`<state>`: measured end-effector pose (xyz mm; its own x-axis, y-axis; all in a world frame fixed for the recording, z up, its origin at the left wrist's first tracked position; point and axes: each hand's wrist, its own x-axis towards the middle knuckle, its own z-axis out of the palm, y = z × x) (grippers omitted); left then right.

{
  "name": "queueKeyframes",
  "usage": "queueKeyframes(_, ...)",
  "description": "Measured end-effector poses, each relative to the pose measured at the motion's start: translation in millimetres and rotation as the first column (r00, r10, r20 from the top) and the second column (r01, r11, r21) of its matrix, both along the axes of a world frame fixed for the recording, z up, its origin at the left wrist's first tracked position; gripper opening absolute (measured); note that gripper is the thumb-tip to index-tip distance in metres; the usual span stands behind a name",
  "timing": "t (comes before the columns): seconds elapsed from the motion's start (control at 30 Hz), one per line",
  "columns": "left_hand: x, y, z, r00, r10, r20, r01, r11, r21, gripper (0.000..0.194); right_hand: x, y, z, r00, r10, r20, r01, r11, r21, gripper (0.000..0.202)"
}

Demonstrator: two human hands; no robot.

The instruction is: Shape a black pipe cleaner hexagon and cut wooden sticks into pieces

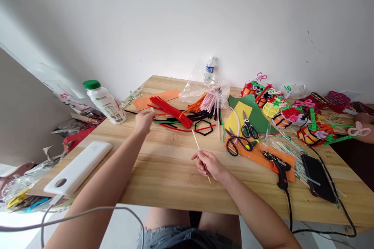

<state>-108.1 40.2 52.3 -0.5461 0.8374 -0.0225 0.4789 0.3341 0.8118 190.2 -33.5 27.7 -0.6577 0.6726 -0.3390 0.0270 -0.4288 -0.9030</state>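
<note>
My right hand (pixel 208 165), at the middle of the wooden table (pixel 172 183), is closed round a thin pale stick (pixel 196 140) that slants up to the left. Farther left, my left hand (pixel 144 121) is at the left end of the pipe cleaners; its fingers are partly hidden and blurred. Close to it lie a bundle of red pipe cleaners (pixel 172 112) and some black and green ones. A black hexagon shape (pixel 203 127) rests beyond the stick's upper end.
Two scissors (pixel 249 127), a glue gun (pixel 281 171) and a black phone (pixel 318 179) lie right. Decorated pipe-cleaner pieces (pixel 282 116) stand behind them. A white bottle (pixel 105 103) and a power bank (pixel 78 167) are left. Another person's arm (pixel 362 124) shows far right.
</note>
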Motion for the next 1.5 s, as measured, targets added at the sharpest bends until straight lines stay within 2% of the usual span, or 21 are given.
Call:
queueKeyframes(0.07, 43.2, -17.7, -1.2, 0.979, -0.131, 0.158, 0.131, 0.991, 0.013, 0.028, -0.5, -2.3, 2.1, 0.998, -0.003, -0.065, 0.003, 1.000, 0.008, 0.040)
queueKeyframes(0.13, 84.0, -35.3, -1.4, 0.904, -0.269, 0.333, 0.274, 0.961, 0.035, 0.021, -1.2, -4.3, 3.3, 0.992, 0.007, -0.127, -0.006, 1.000, 0.007, 0.040)
queueKeyframes(0.17, 101.0, -43.2, -0.6, 0.748, -0.339, 0.570, 0.353, 0.931, 0.091, 0.018, -1.5, -4.9, 3.6, 0.989, 0.012, -0.148, -0.011, 1.000, 0.003, 0.040)
queueKeyframes(0.2, 114.7, -50.2, 0.9, 0.557, -0.367, 0.745, 0.399, 0.905, 0.146, 0.015, -1.6, -5.3, 3.8, 0.986, 0.015, -0.164, -0.015, 1.000, -0.002, 0.040)
queueKeyframes(0.23, 125.1, -56.1, 3.0, 0.397, -0.374, 0.838, 0.411, 0.889, 0.202, 0.014, -1.5, -5.4, 3.8, 0.984, 0.019, -0.175, -0.020, 1.000, -0.007, 0.039)
queueKeyframes(0.27, 132.1, -60.8, 5.3, 0.294, -0.378, 0.878, 0.404, 0.882, 0.244, 0.015, -1.3, -5.3, 3.7, 0.983, 0.022, -0.185, -0.025, 1.000, -0.012, 0.038)
queueKeyframes(0.3, 136.4, -64.4, 7.6, 0.237, -0.388, 0.891, 0.382, 0.880, 0.282, 0.018, -0.8, -5.1, 3.6, 0.981, 0.026, -0.193, -0.030, 0.999, -0.016, 0.037)
queueKeyframes(0.33, 138.3, -67.0, 9.6, 0.220, -0.402, 0.889, 0.352, 0.882, 0.312, 0.020, -0.2, -4.7, 3.4, 0.979, 0.031, -0.202, -0.036, 0.999, -0.019, 0.037)
queueKeyframes(0.47, 135.5, -71.4, 11.9, 0.259, -0.439, 0.860, 0.289, 0.885, 0.365, 0.028, 2.0, -3.8, 2.0, 0.971, 0.059, -0.232, -0.071, 0.997, -0.043, 0.036)
queueKeyframes(0.67, 127.5, -75.4, 7.9, 0.272, -0.454, 0.848, 0.329, 0.873, 0.361, 0.028, 1.7, -4.8, 2.9, 0.958, 0.143, -0.250, -0.164, 0.984, -0.064, 0.037)
queueKeyframes(0.83, 122.8, -78.2, 8.5, 0.288, -0.417, 0.862, 0.348, 0.884, 0.312, 0.028, -0.7, -6.3, 8.7, 0.951, 0.179, -0.251, -0.212, 0.971, -0.113, 0.034)
queueKeyframes(1.03, 125.2, -82.2, 9.1, 0.280, -0.417, 0.864, 0.388, 0.873, 0.296, 0.030, -3.7, -7.7, 17.3, 0.968, -0.005, -0.252, -0.018, 0.996, -0.089, 0.023)
queueKeyframes(1.33, 127.0, -83.4, 6.5, 0.272, -0.392, 0.879, 0.405, 0.875, 0.265, 0.028, -2.3, -6.0, 14.9, 0.978, -0.036, -0.205, 0.022, 0.997, -0.073, 0.018)
queueKeyframes(1.5, 126.6, -84.4, 8.5, 0.277, -0.390, 0.878, 0.407, 0.876, 0.261, 0.028, -2.4, -6.1, 15.0, 0.971, -0.111, -0.214, 0.102, 0.993, -0.054, 0.016)
